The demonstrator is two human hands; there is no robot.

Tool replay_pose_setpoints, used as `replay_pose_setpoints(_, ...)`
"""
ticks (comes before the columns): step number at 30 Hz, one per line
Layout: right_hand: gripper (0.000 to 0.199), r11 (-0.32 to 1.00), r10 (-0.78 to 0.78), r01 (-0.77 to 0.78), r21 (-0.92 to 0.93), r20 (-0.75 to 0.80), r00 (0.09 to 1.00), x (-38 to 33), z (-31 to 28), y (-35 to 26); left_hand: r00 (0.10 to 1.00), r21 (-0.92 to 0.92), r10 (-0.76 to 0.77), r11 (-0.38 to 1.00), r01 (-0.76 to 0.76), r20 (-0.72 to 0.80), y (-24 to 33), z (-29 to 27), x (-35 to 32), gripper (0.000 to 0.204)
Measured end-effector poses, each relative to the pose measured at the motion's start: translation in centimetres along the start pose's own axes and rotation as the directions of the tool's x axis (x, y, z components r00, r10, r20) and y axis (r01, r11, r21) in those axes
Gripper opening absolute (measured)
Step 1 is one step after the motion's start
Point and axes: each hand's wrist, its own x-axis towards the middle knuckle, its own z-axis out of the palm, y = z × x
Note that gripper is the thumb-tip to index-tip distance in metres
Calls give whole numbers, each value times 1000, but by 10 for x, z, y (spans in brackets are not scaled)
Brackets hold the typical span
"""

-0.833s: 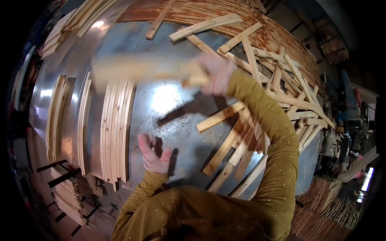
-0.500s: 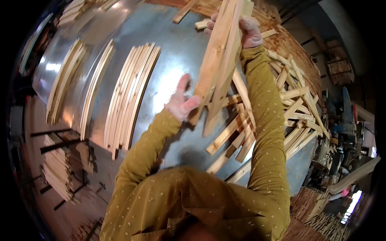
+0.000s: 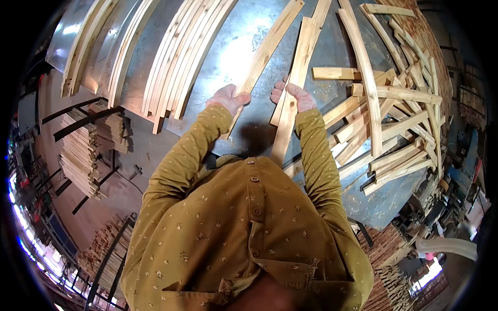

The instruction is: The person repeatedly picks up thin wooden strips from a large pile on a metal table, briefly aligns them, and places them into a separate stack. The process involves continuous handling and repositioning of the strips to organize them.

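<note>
My left hand (image 3: 226, 99) is closed around the lower part of a long wooden strip (image 3: 270, 45), which slants away to the upper right. To its right, my right hand (image 3: 303, 98) grips wooden strips (image 3: 299, 65), at least two of them overlapping, with the thumb across the upper one. A gap of bare metal separates the two hands. Just left of my left hand lies a neat row of wooden strips (image 3: 189, 54), side by side. Right of my right hand, a longer strip (image 3: 363, 78) lies across a loose heap of pieces (image 3: 410, 116).
Two smaller groups of strips, one narrow (image 3: 129, 49) and one at far left (image 3: 85, 46), lie on the metal tabletop (image 3: 238, 52). Stacked wood (image 3: 80, 155) rests on a rack beyond the table's left edge. Machinery and a pale hose (image 3: 446, 248) stand at right.
The bundle held up in my right hand has come down nearer my body and is split between both hands. My left hand, open before, now grips a strip. The view has shifted.
</note>
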Motion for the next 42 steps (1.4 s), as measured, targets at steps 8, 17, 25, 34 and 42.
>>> replay_pose_setpoints(8, 77, 549, -338, -124, -827, -355, 871, 42, 88, -5, 916, -557, 393, 779, -287, 78, 27, 24, 33, 99)
replay_pose_setpoints(17, 71, 461, -50, -54, -886, -86, 995, -8, 83, 106, 972, 397, 2, 913, 94, -233, 7, -47, -28, 67)
replay_pose_setpoints(25, 82, -160, 442, 141, -977, 57, 895, 8, 205, 55, 798, 487, 146, 849, 202, -585, -104, -227, -8, 55)
replay_pose_setpoints(34, 47, -206, -649, -618, -759, -367, 666, -23, -44, -199, 673, 4, 580, 759, -652, -459, 0, -86, 19, 53)
replay_pose_setpoints(42, 84, 152, -839, -24, -988, -142, 526, 21, -6, -205, 830, -728, 347, 678, 101, 438, 115, 91, 9, 47)
